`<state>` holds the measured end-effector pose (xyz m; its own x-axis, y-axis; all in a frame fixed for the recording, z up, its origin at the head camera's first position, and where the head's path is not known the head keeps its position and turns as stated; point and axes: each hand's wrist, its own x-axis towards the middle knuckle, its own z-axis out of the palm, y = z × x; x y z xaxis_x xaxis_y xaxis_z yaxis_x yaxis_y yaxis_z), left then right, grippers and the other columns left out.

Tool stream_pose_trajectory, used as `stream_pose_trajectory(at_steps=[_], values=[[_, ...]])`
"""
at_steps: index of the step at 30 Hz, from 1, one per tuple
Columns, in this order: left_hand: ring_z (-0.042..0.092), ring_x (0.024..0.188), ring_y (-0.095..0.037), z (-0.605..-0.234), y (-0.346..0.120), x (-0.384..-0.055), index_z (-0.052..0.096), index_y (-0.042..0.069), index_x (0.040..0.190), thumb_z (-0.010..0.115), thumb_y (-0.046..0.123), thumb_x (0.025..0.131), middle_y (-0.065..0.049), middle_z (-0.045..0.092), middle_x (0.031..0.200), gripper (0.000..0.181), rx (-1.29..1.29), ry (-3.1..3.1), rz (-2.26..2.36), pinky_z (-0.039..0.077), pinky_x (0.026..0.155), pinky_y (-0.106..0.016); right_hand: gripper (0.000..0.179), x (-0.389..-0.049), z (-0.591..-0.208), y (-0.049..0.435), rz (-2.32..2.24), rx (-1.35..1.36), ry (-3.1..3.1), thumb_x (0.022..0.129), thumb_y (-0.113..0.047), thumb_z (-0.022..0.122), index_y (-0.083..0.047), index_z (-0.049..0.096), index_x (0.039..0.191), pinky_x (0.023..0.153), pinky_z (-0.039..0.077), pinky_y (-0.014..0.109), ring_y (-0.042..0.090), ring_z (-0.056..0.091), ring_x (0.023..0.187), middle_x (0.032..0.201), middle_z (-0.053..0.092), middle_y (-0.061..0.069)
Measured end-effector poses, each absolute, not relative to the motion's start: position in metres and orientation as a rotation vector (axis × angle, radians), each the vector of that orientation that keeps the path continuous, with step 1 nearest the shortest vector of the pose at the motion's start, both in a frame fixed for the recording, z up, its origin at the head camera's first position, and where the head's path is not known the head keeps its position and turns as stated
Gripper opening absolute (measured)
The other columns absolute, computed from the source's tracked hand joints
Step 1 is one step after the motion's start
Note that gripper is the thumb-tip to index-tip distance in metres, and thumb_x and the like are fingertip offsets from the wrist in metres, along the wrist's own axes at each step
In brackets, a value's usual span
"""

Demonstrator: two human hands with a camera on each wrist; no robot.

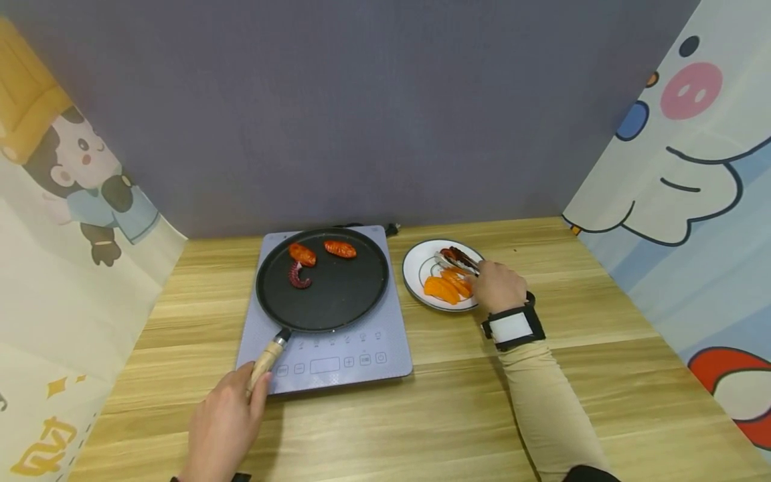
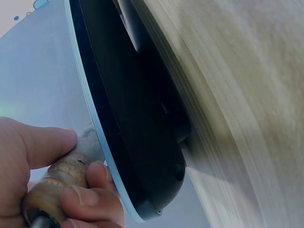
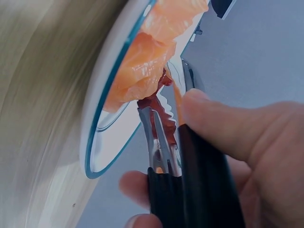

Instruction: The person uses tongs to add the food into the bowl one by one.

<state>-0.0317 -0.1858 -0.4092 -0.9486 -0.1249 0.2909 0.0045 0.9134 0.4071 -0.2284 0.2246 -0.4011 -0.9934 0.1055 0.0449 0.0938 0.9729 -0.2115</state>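
Note:
My left hand (image 1: 224,414) grips the wooden handle (image 1: 265,361) of a flat black frying pan (image 1: 340,301). In the pan lie two scored orange-red sausage-like pieces (image 1: 302,254) and a curled purple octopus tentacle (image 1: 298,276). My right hand (image 1: 500,288) holds tongs (image 3: 204,175) with black grips and metal tips. Those tips are over a white plate (image 1: 411,281), at a dark red piece (image 3: 164,116); whether they clamp it, I cannot tell. Beside it on the plate are orange slices (image 1: 441,290) resembling salmon.
The pan sits on a light grey induction cooktop (image 1: 385,365) with touch controls along its front. A black plug (image 1: 393,229) lies behind it. A grey partition (image 1: 373,120) stands along the back of the wooden table (image 1: 458,415), with printed cloth at both sides.

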Motion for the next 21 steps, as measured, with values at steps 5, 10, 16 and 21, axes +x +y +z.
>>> stream_pose_trajectory(at_steps=[5, 10, 16, 21], values=[[0.039, 0.049, -0.015, -0.409, -0.186, -0.032, 0.064, -0.002, 0.1, 0.063, 0.023, 0.093, -0.001, 0.044, 0.062, 0.026, 0.095, -2.769, -0.594, 0.029, 0.041, -0.031, 0.043, -0.227, -0.398, 0.222, 0.343, -0.157, -3.086, 0.093, -0.038, 0.059, -0.003, 0.064, 0.118, 0.05, 0.043, 0.045, 0.04, 0.062, 0.081, 0.102, 0.065, 0.024], [0.041, 0.05, -0.016, -0.409, -0.186, -0.031, 0.064, -0.002, 0.103, 0.062, 0.024, 0.093, -0.002, 0.046, 0.064, 0.028, 0.104, -2.787, -0.595, 0.03, 0.041, -0.032, 0.043, -0.224, -0.395, 0.22, 0.366, -0.103, -3.066, 0.094, -0.038, 0.058, -0.005, 0.064, 0.12, 0.053, 0.044, 0.047, 0.04, 0.063, 0.084, 0.104, 0.065, 0.023], [0.04, 0.05, -0.016, -0.409, -0.186, -0.031, 0.064, -0.001, 0.101, 0.063, 0.024, 0.093, -0.002, 0.046, 0.063, 0.026, 0.104, -2.785, -0.59, 0.03, 0.041, -0.032, 0.047, -0.219, -0.389, 0.215, 0.371, -0.005, -2.944, 0.093, -0.039, 0.06, -0.004, 0.061, 0.124, 0.044, 0.041, 0.043, 0.036, 0.062, 0.071, 0.095, 0.065, 0.021], [0.04, 0.05, -0.016, -0.409, -0.185, -0.032, 0.064, -0.001, 0.102, 0.061, 0.025, 0.094, -0.002, 0.046, 0.064, 0.027, 0.108, -2.798, -0.6, 0.029, 0.041, -0.031, 0.048, -0.215, -0.385, 0.21, 0.348, 0.071, -2.789, 0.091, -0.04, 0.064, -0.004, 0.061, 0.123, 0.038, 0.036, 0.039, 0.031, 0.057, 0.056, 0.083, 0.061, 0.018]])
